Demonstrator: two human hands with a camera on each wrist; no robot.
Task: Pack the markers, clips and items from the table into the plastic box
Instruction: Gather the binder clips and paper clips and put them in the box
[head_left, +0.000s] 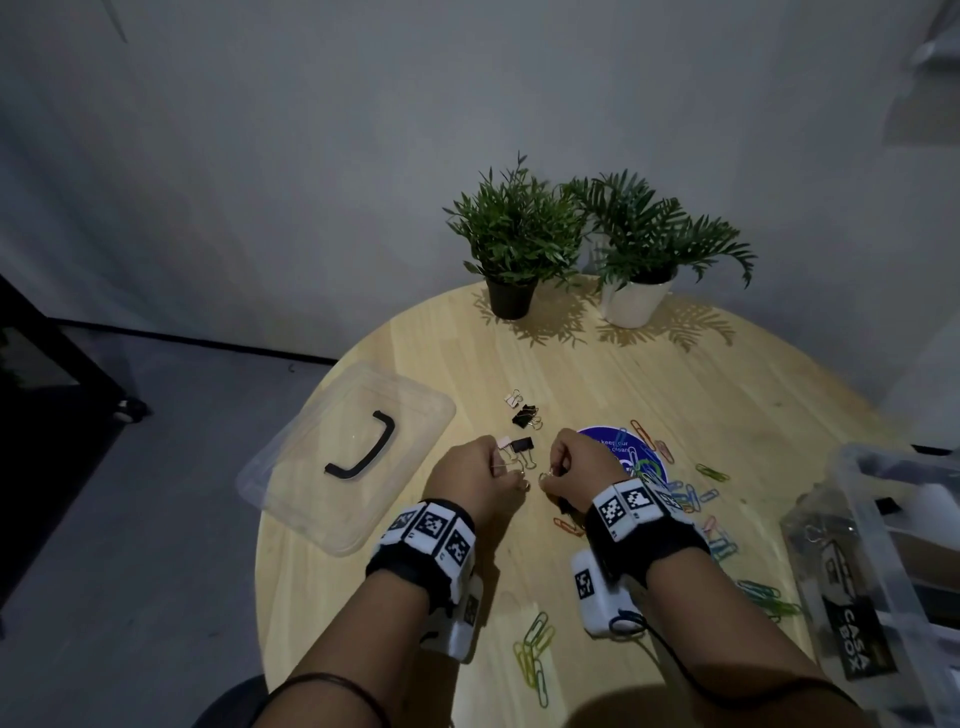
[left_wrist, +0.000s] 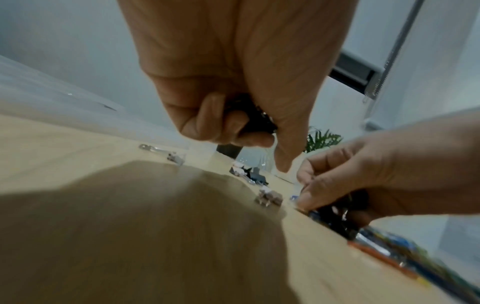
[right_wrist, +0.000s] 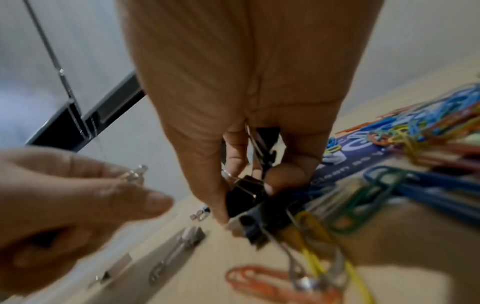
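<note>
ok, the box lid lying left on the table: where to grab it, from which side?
Take the clear lid by its black handle, coming straight down from above. The lid lies flat with the handle facing up, raised as a loop near its middle, so fingers should hook under it. The flat rim sits flush on the table, probably harder to pinch.

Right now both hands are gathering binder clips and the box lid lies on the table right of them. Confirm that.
Wrong side. In the head view the box lid lies left of the hands, by the left hand. The right hand and left hand do hold binder clips.
</note>
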